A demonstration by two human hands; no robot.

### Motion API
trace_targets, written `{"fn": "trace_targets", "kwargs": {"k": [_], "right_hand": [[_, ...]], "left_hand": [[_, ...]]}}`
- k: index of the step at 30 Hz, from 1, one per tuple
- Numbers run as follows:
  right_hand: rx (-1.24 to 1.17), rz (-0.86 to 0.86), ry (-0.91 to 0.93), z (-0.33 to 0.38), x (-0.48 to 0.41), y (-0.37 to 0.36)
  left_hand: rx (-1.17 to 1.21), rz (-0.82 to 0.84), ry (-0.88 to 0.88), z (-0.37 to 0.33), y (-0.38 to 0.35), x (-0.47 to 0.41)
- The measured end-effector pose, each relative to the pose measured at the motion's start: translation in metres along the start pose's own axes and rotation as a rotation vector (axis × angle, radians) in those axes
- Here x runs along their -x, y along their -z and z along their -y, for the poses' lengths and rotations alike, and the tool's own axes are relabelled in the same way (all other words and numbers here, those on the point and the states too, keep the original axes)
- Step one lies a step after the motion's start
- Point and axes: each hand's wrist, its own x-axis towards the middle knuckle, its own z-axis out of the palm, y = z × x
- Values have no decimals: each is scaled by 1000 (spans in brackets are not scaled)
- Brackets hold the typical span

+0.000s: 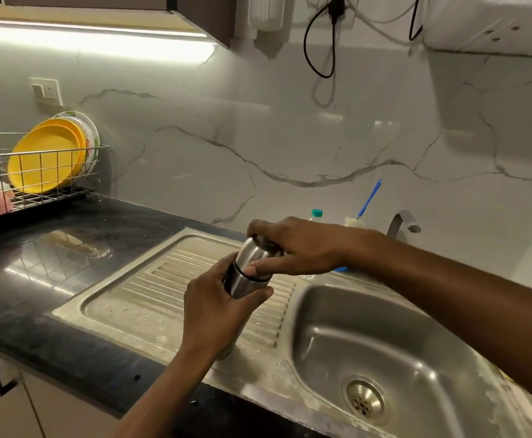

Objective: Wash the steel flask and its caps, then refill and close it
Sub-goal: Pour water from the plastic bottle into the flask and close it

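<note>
The silver steel flask [242, 284] is held above the ribbed steel drainboard [151, 289], just left of the round steel sink bowl [321, 327]. Its long axis is set approx. upright, w/ the top leaned a little to the right and away toward the wall. The domed steel cap [251, 252] is carried at the upper end, above a thin black ring. The base is pointed down at the drainboard's front edge. The lower part is hidden behind the left hand [217, 308], so contact w/ the drainboard cannot be told.

Open drainboard is seen to the left of and behind the flask, and the bowl lies to the right. The glossy black bench [53, 263] is spread further left. A wire dish rack [37, 181] w/ yellow plates [48, 156] is set at the far left, well apart. Near the wall, behind the right hand [296, 248], a clear bottle w/ a teal top [317, 213], a blue-handled brush [369, 199] and a grey tap [402, 221] are partly seen.

The left hand's fingers [222, 270] are wrapped round the flask body below the ring, w/ the thumb laid on the near side. The right hand's fingers are curled over the cap from above, w/ the thumb pressed across the ring.
</note>
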Motion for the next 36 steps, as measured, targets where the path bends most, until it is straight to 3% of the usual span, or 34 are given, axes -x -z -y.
{"fn": "trace_targets", "kwargs": {"k": [5,8,12,22,36], "right_hand": [[48,-208,-74,10,-4,-19],[16,-243,-140,14,-4,-25],[-152,-262,-213,9,4,-28],[-524,-578,-422,-36,77,-38],[-481,-560,-521,-80,138,-62]], "left_hand": [[-33,-51,-9,-2,-2,4],[-44,-54,2,-3,-1,3],[-78,-30,1,-6,-1,-4],[16,1,23,-9,-16,-102],[58,-42,207,51,-130,-185]]}}
